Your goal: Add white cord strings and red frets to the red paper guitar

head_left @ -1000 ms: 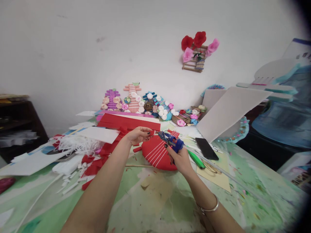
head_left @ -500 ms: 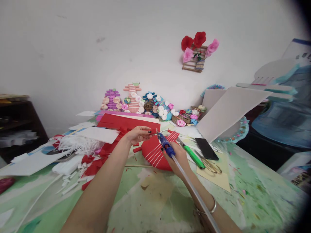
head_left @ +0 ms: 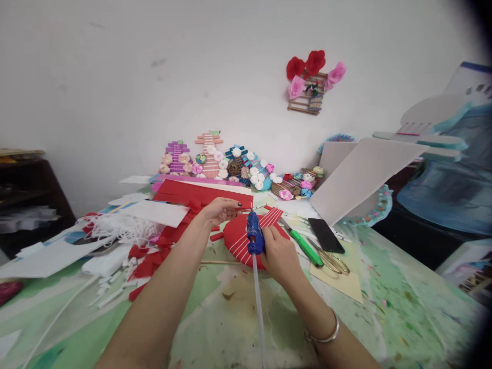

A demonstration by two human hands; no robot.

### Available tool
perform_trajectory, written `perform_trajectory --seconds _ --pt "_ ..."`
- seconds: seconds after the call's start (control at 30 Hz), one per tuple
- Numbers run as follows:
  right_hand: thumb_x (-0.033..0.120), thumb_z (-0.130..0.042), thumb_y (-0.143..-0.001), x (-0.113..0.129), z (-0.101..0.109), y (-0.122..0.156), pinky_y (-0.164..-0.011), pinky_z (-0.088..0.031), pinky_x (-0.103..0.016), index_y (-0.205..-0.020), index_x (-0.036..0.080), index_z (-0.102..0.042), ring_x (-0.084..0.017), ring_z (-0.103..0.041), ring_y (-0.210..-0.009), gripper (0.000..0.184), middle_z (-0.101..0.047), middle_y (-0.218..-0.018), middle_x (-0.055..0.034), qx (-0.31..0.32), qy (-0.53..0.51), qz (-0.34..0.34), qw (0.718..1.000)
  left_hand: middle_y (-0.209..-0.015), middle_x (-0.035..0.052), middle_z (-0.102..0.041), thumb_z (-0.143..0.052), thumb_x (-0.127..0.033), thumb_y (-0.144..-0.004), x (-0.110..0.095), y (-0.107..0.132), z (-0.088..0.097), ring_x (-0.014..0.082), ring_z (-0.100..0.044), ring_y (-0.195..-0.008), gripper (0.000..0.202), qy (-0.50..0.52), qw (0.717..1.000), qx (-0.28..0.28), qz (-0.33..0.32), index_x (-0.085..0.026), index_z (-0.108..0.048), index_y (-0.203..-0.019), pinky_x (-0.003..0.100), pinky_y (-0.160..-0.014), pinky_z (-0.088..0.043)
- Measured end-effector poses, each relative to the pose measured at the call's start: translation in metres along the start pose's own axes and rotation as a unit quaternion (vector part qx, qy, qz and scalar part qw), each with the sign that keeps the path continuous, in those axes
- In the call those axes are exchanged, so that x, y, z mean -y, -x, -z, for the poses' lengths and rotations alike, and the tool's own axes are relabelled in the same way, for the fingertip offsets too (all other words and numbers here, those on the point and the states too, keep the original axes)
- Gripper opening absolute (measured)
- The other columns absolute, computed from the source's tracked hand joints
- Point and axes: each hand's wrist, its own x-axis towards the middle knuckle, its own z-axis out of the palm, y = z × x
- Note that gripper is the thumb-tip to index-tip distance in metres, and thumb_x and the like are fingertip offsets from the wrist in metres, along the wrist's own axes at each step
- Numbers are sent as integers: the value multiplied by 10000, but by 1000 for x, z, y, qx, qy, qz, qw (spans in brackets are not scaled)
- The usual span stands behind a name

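Blue glue gun (head_left: 254, 237), gripped in the right hand (head_left: 280, 256), points straight away, nozzle just right of the pinched-shut left hand (head_left: 220, 210).

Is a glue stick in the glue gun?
In: a clear stick pokes from the back of the blue glue gun in the right hand.

right hand (head_left: 280, 256): grips glue gun (head_left: 254, 236); left hand (head_left: 221, 210): pinches red piece (head_left: 243, 209)
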Motion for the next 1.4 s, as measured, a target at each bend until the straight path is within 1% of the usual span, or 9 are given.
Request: perform_trajectory --seconds 0.33,0.57,0.7,0.8,0.93,1.07,1.17,1.27,1.4 --pt "208 -528 -821 -23 11 5 -494 -271 -273 -994 182 -538 -187 -605 -733 175 -623 -1008 -82 16 32 -59 998 -667 94 -721 -728 -28 -612 -1 -5 10 180 -681 -599 176 71 990 -117 -28 -109 -665 -755 232 -529 -430" --pt "378 -480 -888 -164 19 54 -573 -399 -348 -934 174 -583 -287 -644 -817 234 -642 -958 -178 97 113 -292 945 -645 25 -698 -637 -6 -726 -13 -5 23 109 -652 -573 155 189 968 -146 -72 -138 -648 -806 197 -559 -480" --pt "262 -621 -801 -241 21 90 -721 -453 -423 -808 189 -659 -334 -655 -885 83 -659 -878 -227 137 121 -338 923 -621 15 -681 -627 -3 -755 -17 -2 22 91 -630 -534 143 233 957 -152 -83 -146 -631 -749 180 -536 -483" --pt "167 -638 -761 -263 27 100 -790 -457 -400 -721 238 -688 -289 -672 -897 96 -686 -881 -187 163 110 -344 918 -617 26 -680 -593 -1 -783 -18 -2 21 86 -624 -524 147 244 954 -156 -83 -134 -634 -738 176 -530 -486" --pt "156 -559 -760 -237 36 72 -728 -457 -508 -910 132 -680 -388 -642 -960 194 -650 -1018 -284 130 137 -424 886 -574 27 -660 -556 17 -789 -16 -5 20 81 -615 -512 167 241 953 -167 -82 -117 -633 -724 171 -530 -481" --pt "155 -480 -855 -169 19 5 -885 -438 -371 -1106 131 -603 -288 -581 -1123 281 -622 -1186 -192 142 -36 -302 942 -570 47 -663 -562 20 -759 -14 -6 19 93 -614 -504 139 223 957 -171 -77 -90 -647 -747 179 -527 -474" --pt "222 -618 -824 -127 -15 -42 -848 -468 -290 -1005 149 -647 -224 -629 -997 197 -680 -1056 -108 217 -125 -268 930 -608 70 -685 -573 -1 -749 -13 -4 19 120 -639 -530 112 205 960 -172 -78 -85 -647 -757 200 -530 -477" --pt "289 -644 -843 -111 -44 -68 -814 -519 -363 -1052 131 -627 -215 -631 -936 263 -648 -1072 -96 286 -194 -282 895 -631 62 -696 -592 -7 -734 -14 -2 22 141 -670 -581 114 187 962 -176 -95 -105 -639 -766 208 -546 -482" --pt "347 -554 -911 -114 -58 -75 -833 -528 -416 -1194 168 -551 -211 -604 -1001 335 -577 -1199 -79 265 -284 -310 868 -652 44 -700 -629 10 -702 -16 -1 23 144 -670 -589 180 171 960 -180 -129 -127 -645 -818 213 -546 -475"
